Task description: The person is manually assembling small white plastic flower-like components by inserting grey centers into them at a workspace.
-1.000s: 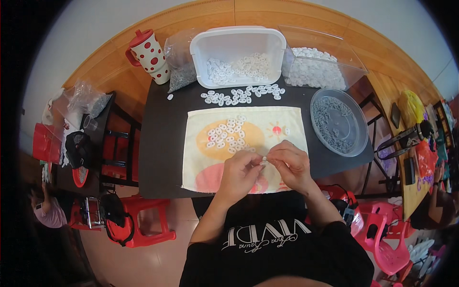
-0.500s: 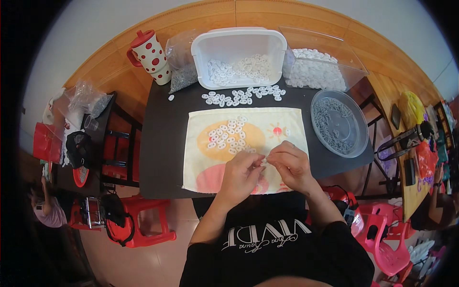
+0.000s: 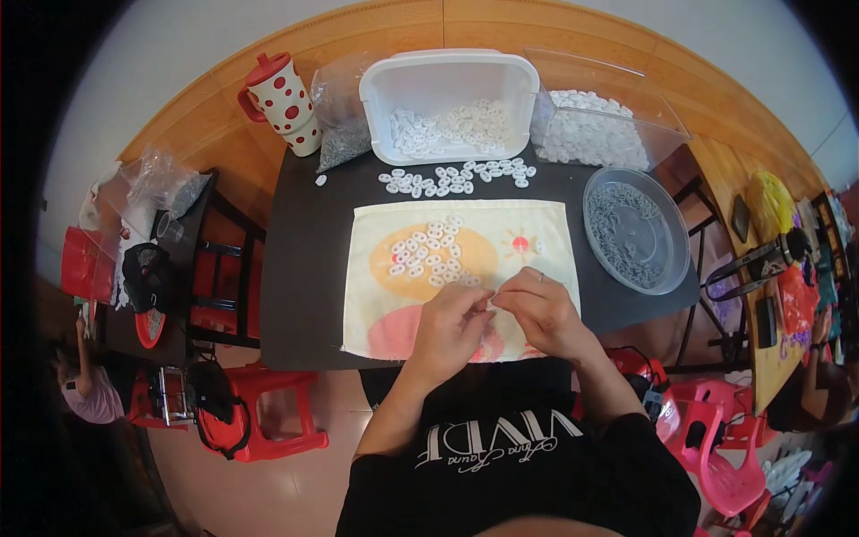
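Over the front part of a cream towel (image 3: 548, 217), my hands meet fingertip to fingertip. My left hand (image 3: 450, 324) pinches a small white piece, mostly covered by the fingers. My right hand (image 3: 548, 313), with a ring on one finger, has its thumb and fingertips closed against the same spot; what they grip is too small to make out. Just beyond the left hand lies a loose group of white oval two-holed plastic pieces (image 3: 415, 254) on the towel. One more piece (image 3: 540, 245) lies apart near the printed sun.
Behind the towel are more white pieces (image 3: 455, 183) and a white tub (image 3: 374, 143) of them. A clear bin (image 3: 658, 148) also holds white parts. On the right, a round tub (image 3: 662, 251) contains small metal parts. A bag of metal parts (image 3: 344, 143) and a dotted tumbler (image 3: 288, 103) stand back left.
My right hand's fingers have shifted slightly left, closer against the left fingertips, and the white piece between them shows less. The left hand stays nearly in place.
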